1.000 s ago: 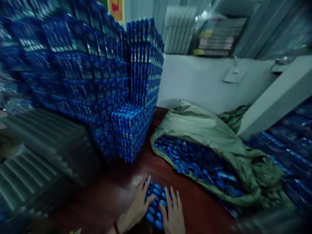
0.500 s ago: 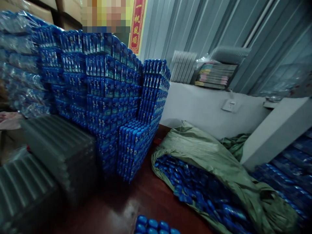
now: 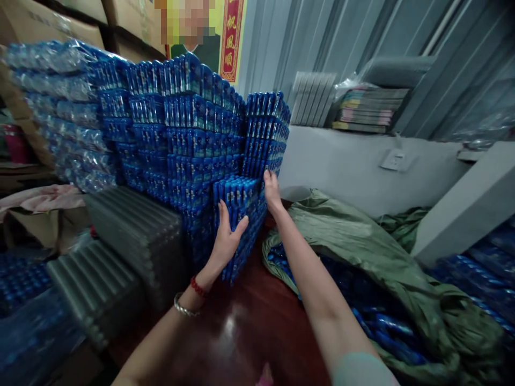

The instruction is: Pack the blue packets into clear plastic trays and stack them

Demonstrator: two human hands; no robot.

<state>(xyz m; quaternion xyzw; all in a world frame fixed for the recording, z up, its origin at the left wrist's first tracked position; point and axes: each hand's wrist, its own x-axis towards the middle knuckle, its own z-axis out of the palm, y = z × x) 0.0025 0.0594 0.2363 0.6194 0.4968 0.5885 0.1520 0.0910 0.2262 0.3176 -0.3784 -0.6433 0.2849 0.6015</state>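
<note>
**Both hands pressed against the low front stack of blue packs**

At the far left of the low stack, plastic-wrapped blue bundles (image 3: 60,112) are piled high, with a pink cloth (image 3: 40,198) and grey ribbed trays (image 3: 129,225) seen below them. Directly behind the low stack, a tall wall of blue packs (image 3: 181,128) is built up in tiers.

The low stack of blue packs (image 3: 237,214) is set on the dark red surface (image 3: 249,332), in front of the tall wall and touching it. The left hand (image 3: 227,238) is laid flat against the front face of this stack, its fingers (image 3: 222,214) spread wide and pointing upward; nothing is gripped. A red bead bracelet and a silver bangle are worn at that wrist.

The right hand (image 3: 271,190) is placed at the stack's upper right corner, fingers extended along the side of the packs. It appears to be pressed open against them rather than closed round anything, though the palm side is hidden.

To the right of the low stack, an open green sack (image 3: 362,246) is spread out, with loose blue packs (image 3: 378,321) seen inside its mouth. Behind it, a white ledge (image 3: 362,166) is loaded with stacked books (image 3: 368,110).
</note>
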